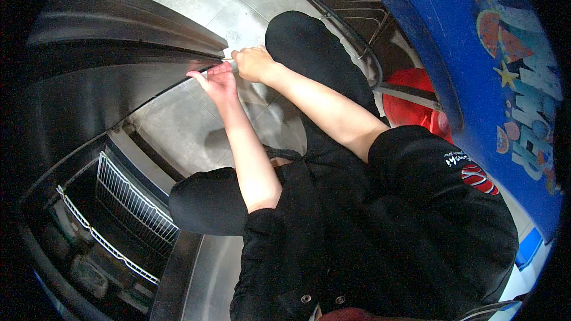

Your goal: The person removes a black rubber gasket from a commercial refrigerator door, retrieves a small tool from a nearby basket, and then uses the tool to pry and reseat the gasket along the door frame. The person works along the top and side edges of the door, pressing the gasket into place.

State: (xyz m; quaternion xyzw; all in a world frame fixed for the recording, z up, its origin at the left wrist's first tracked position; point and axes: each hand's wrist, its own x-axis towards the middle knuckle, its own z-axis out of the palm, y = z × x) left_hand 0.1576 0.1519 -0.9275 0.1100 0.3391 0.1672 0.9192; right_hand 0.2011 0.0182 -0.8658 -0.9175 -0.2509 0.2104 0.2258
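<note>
My right hand (254,64) is closed near the outer corner of a brushed steel door or panel (101,80). A short, thin piece shows between its fingers and that corner; its kind is too small to tell. Just beside it, my left hand (219,85) is turned palm up with the thumb spread away. Its fingertips reach the panel's lower edge, and I see nothing held in it. Both bare forearms extend from black short sleeves, between my bent knees.
At lower left, a dark steel cabinet stands open with white wire racks (137,199) inside. Grey floor tiles (178,125) lie below my hands. To the right are a large blue printed cabinet (428,30), a red plastic object (410,107) and a dark metal frame (363,53).
</note>
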